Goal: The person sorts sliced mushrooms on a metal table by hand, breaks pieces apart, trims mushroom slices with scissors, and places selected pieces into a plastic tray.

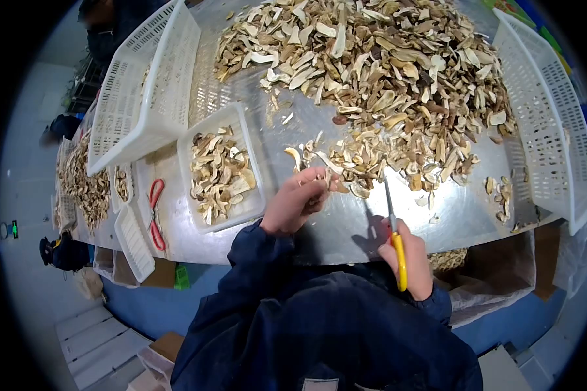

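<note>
My left hand (pixel 296 201) is closed at the front edge of the dried mushroom pile (pixel 372 72), its fingers pinched around a pale mushroom slice (pixel 333 181). Part of that slice is hidden by the fingers. To the right, my right hand (pixel 412 262) grips a pair of scissors (pixel 400 255) by yellow handles, with the narrow metal blades pointing away from me at the loose slices. Left of my left hand, a shallow white tray (pixel 259 189) holds mushroom slices.
A tall white perforated crate (pixel 176 85) stands at the left, and another white crate (pixel 557 124) at the right. Red-handled scissors (pixel 155 212) lie beyond the tray. A lined box (pixel 502 267) sits below the table's front edge. A person (pixel 104 32) is at upper left.
</note>
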{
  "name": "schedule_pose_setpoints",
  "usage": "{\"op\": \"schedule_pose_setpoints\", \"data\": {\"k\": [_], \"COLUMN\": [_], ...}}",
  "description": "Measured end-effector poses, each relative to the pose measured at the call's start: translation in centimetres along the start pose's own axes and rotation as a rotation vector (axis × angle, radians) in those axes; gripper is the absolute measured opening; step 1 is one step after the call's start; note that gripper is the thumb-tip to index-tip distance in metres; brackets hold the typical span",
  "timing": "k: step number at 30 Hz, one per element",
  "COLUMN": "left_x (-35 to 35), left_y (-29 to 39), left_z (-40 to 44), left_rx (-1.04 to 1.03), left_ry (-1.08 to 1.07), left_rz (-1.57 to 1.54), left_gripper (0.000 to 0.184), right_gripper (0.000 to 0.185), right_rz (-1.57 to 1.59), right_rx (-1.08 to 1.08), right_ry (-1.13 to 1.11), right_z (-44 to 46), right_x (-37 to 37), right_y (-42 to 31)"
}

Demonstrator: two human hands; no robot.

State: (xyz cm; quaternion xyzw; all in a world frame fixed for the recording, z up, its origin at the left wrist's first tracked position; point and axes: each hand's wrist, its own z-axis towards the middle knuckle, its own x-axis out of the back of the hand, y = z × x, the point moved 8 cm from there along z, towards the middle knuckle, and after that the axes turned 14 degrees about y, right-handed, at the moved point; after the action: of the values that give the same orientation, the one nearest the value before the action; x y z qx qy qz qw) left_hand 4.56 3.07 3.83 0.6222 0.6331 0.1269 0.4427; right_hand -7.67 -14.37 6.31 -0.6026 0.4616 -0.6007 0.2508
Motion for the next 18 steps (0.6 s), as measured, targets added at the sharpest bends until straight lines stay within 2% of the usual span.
{"op": "schedule_pose_setpoints", "data": {"k": [3, 6, 9, 13, 15, 18], "left_x": [0.1, -0.4, -0.7, -0.6, -1.0, -0.8], "left_y": [0.2, 1.6, 1.9, 3.6, 4.0, 3.6], "left_z": [-0.9, -1.0, -0.5, 0.3, 0.9, 2.4], "left_rx": [-0.096, -0.477, -0.723, -0.985, -1.099, -1.031], "left_ry": [0.120, 0.132, 0.158, 0.328, 0.354, 0.313], "left_rz": [0.056, 0.650, 0.860, 1.062, 1.155, 1.256], "left_gripper": [0.023, 0.018, 0.019, 0.025, 0.023, 0.019], "right_gripper": [0.052, 0.045, 0.038, 0.036, 0.036, 0.036], "right_rz": [-0.050, 0.032, 0.107, 0.153, 0.144, 0.124], "right_rx": [0.081, -0.018, -0.062, -0.074, -0.058, -0.058], "right_ry": [-0.034, 0.006, 0.091, 0.151, 0.152, 0.148], "right_z": [-0.3, 0.0, 0.2, 0.0, 0.0, -0.1], "right_x": [-0.4, -0.1, 0.7, 1.4, 1.6, 1.5], "right_y": [-1.5, -1.3, -0.2, 1.1, 1.0, 0.9]}}
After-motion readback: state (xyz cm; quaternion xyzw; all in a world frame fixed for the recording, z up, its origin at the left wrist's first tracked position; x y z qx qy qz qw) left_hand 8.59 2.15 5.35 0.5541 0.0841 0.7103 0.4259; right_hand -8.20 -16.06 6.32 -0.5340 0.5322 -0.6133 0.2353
